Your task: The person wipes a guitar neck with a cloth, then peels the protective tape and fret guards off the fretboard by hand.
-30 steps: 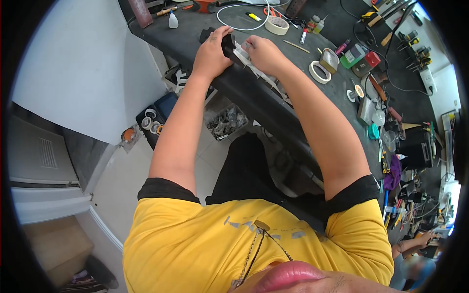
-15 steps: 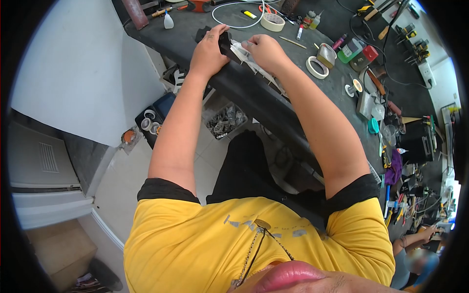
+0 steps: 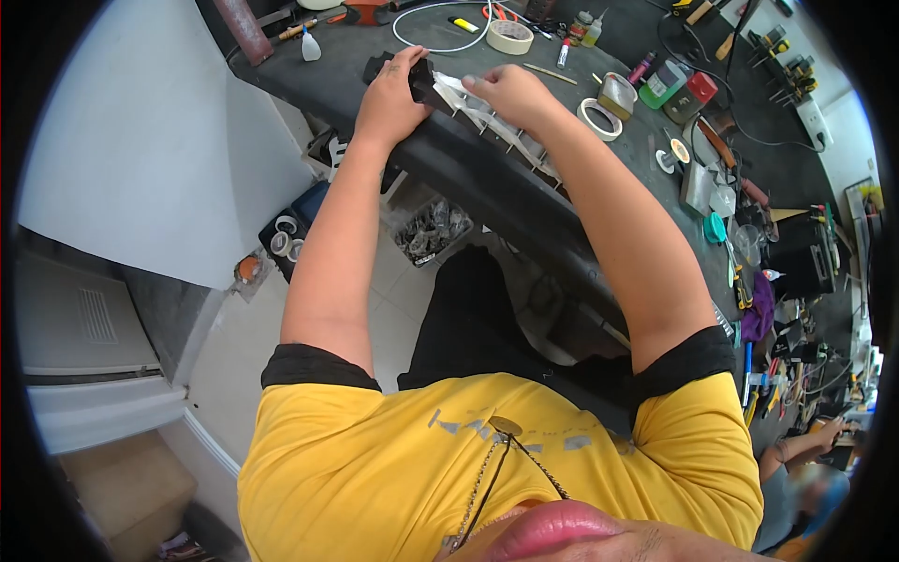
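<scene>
A long, narrow piece lies along the bench's front edge, with a black part (image 3: 424,82) at its far left end and a pale, whitish strip (image 3: 484,119) running down towards my right forearm. Small thin pins or sticks stand out along the strip. My left hand (image 3: 393,101) is wrapped around the black part, its fingers over the top and thumb on the near side. Just right of it, my right hand (image 3: 517,96) is closed over the upper end of the whitish strip, fingertips pinched together. Whatever sits between those fingertips is too small to make out.
Beyond my hands are a masking tape roll (image 3: 509,37), a white cable loop (image 3: 403,28) and a small white bottle (image 3: 310,45). To the right stand another tape roll (image 3: 599,120), a metal tin (image 3: 617,96) and a green bottle (image 3: 663,84). A co-worker's arm (image 3: 805,445) shows far right.
The whole view has shifted slightly, so bench items appear further left. More of the pinned strip shows beside my right forearm. Both hands keep their places on the piece.
</scene>
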